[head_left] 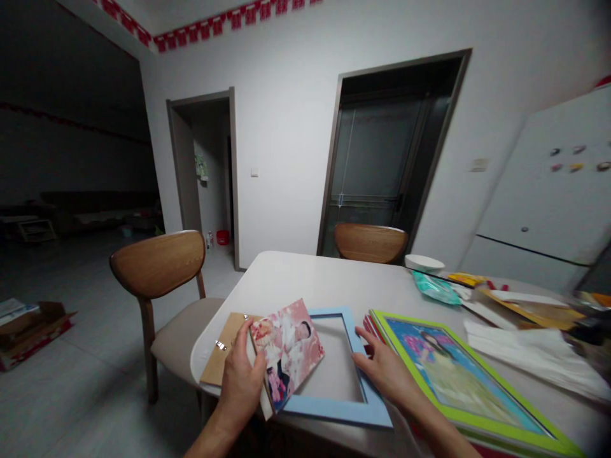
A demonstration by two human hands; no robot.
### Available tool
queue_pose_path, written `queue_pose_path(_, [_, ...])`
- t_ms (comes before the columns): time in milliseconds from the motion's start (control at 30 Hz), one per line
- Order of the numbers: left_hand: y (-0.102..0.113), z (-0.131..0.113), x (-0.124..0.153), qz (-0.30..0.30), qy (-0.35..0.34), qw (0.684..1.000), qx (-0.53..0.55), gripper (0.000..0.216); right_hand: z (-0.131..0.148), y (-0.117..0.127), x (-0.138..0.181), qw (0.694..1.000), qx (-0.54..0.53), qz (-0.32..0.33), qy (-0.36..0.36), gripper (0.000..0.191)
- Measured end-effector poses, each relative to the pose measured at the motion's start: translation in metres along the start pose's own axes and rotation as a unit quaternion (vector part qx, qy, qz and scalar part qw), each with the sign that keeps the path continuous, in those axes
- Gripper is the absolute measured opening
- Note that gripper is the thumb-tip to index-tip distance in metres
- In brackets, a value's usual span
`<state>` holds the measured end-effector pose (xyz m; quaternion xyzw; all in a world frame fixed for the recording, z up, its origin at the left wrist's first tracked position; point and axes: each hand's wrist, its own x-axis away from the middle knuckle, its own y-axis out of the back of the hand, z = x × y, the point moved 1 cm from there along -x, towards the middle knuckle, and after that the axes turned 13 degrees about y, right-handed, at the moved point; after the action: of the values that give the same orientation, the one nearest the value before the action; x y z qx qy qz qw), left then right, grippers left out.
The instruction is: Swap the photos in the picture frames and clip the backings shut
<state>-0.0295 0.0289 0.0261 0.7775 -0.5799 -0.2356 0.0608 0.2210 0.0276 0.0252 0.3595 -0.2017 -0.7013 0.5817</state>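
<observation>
My left hand [241, 375] grips the left edge of a pink photo print [287, 348] and holds it tilted over an empty light-blue picture frame [356, 407] lying flat on the white table [305, 280]. My right hand [386, 369] rests on the frame's right side with its fingers spread flat. A brown backing board with metal clips [222, 353] lies under my left hand at the table's near-left edge.
A green-framed picture [458, 375] lies on a stack of frames to the right. Beyond it are white paper sheets [529, 356], a teal packet [434, 287] and a white bowl [424, 262]. Two wooden chairs [157, 267] stand at the table; a fridge [548, 191] is at right.
</observation>
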Motion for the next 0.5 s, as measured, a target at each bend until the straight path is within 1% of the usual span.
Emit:
queue_pose_path(67, [0.004,0.011,0.002,0.01,0.034,0.999,0.015,0.043,-0.009,-0.006,0.001,0.998,0.064,0.007,0.014,0.055])
queue_pose_path(133, [0.007,0.018,0.006,0.028,0.059,0.998,0.021,0.037,-0.017,-0.012,0.004,0.995,0.095,0.018,0.023,0.054])
queue_pose_path(200, [0.011,0.023,0.01,0.054,0.069,0.996,0.008,0.029,-0.022,-0.017,0.008,0.992,0.12,0.026,0.035,0.053])
queue_pose_path(267, [0.015,0.026,0.013,0.087,0.07,0.993,-0.028,0.022,-0.026,-0.02,0.011,0.987,0.147,0.035,0.048,0.051])
queue_pose_path(333, [0.019,0.028,0.015,0.114,0.056,0.989,-0.073,0.021,-0.027,-0.022,0.012,0.982,0.174,0.041,0.064,0.048])
queue_pose_path(400, [0.022,0.029,0.018,0.12,0.016,0.985,-0.124,0.022,-0.025,-0.023,0.013,0.976,0.195,0.036,0.088,0.045])
queue_pose_path(433, [0.023,0.03,0.019,0.119,-0.008,0.982,-0.15,0.024,-0.023,-0.023,0.014,0.973,0.204,0.034,0.101,0.044])
queue_pose_path(500, [0.023,0.03,0.022,0.133,-0.052,0.971,-0.194,0.039,-0.02,-0.024,0.014,0.968,0.218,0.031,0.121,0.041])
